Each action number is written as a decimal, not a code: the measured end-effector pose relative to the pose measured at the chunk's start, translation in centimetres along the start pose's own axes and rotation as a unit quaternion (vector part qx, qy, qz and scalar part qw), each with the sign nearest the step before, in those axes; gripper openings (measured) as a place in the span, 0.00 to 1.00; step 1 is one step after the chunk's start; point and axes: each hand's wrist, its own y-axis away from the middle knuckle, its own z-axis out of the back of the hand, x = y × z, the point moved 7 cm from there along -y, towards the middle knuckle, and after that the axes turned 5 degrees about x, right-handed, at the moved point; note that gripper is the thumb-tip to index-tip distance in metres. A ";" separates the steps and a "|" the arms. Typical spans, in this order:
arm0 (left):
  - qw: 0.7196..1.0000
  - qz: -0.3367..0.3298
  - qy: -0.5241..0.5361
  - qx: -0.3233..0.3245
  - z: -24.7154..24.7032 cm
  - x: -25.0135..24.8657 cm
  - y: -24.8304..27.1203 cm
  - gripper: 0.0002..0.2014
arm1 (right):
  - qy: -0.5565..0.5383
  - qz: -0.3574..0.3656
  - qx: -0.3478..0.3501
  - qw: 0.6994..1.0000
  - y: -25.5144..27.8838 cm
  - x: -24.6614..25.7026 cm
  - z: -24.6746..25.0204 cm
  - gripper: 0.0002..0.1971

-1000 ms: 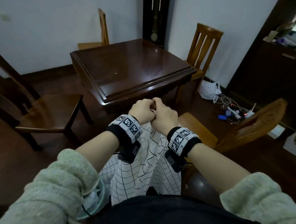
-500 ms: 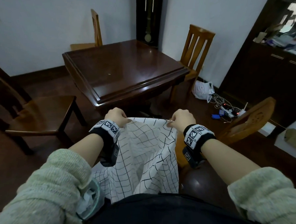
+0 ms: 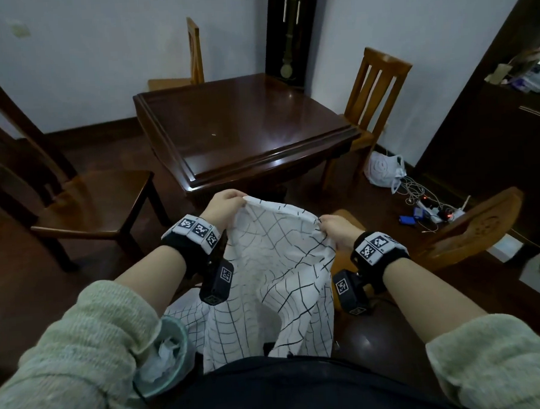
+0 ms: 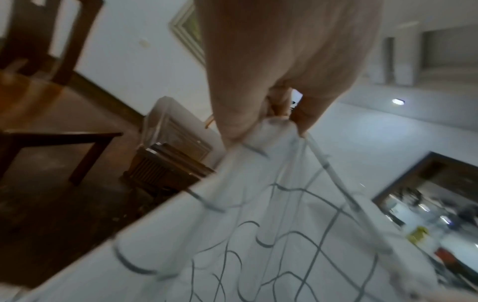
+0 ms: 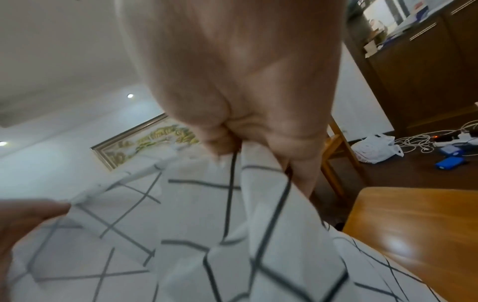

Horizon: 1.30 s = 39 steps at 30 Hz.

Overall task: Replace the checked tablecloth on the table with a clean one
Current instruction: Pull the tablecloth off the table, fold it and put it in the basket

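Both hands were closed on the cloth (image 3: 275, 266): the left hand (image 3: 222, 207) pinched one end of its top edge between thumb and fingers, and the right hand (image 3: 337, 230) pinched the other. It hung spread between them, draping down toward the person's lap, in front of the bare table (image 3: 243, 133), apart from it.

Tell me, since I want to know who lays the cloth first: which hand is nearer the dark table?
Left. The left hand pinches the checked cloth just short of the table edge; the right hand grips it farther back, beside a chair seat.
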 end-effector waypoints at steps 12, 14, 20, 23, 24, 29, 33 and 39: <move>0.946 -0.138 -0.294 0.023 -0.4 -2.1 2.3 0.04 | 0.314 0.013 -0.136 0.940 1.9 0.4 1.4 0.14; 0.926 -0.130 -0.354 0.007 0.5 -1.4 2.0 0.04 | 0.362 0.007 -0.099 0.927 1.8 -0.5 1.1 0.18; 0.913 -0.034 -0.404 -0.047 3.8 1.5 0.8 0.10 | 0.449 -0.047 -0.034 0.891 2.5 -2.5 0.8 0.12; 0.904 0.001 -0.425 -0.053 4.7 2.2 0.3 0.11 | 0.485 -0.100 0.005 0.869 2.6 -3.6 0.6 0.13; 0.901 0.013 -0.430 -0.056 5.0 2.4 0.2 0.11 | 0.489 -0.108 0.033 0.865 2.7 -4.1 0.2 0.15; 0.889 0.047 -0.449 -0.074 6.4 2.8 -0.5 0.10 | 0.436 -0.076 0.034 0.896 2.9 -3.2 1.0 0.19; 0.873 0.059 -0.480 -0.062 6.6 3.4 -0.4 0.07 | 0.334 -0.016 -0.163 0.928 4.1 -0.1 4.8 0.15; 0.847 0.125 -0.511 -0.072 8.3 6.5 1.5 0.11 | 0.258 -0.009 -0.267 0.929 5.0 1.2 7.0 0.15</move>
